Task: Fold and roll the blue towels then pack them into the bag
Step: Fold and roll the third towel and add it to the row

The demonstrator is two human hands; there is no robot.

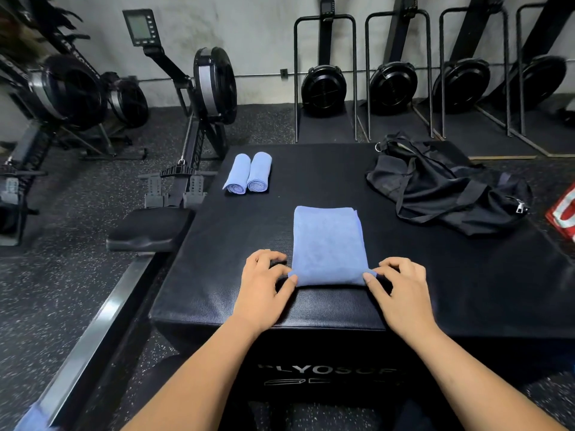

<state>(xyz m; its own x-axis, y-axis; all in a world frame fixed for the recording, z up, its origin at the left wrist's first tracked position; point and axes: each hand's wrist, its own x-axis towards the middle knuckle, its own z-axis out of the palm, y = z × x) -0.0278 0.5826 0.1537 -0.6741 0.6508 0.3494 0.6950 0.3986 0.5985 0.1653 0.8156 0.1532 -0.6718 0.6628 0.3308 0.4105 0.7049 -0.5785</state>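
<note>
My left hand (264,283) and right hand (399,286) each pinch a near corner of the folded towel (328,244) between them, ready to roll it; finished rolls (247,175) lie beyond my left, the bag (445,188) beyond my right.

On the black padded box (311,169), a folded blue towel (328,244) lies near the front edge. The left hand (264,284) and right hand (399,284) pinch its near corners. Two rolled towels (248,177) sit touching at the box's far left; a black bag (441,188) lies crumpled at its far right.
</note>
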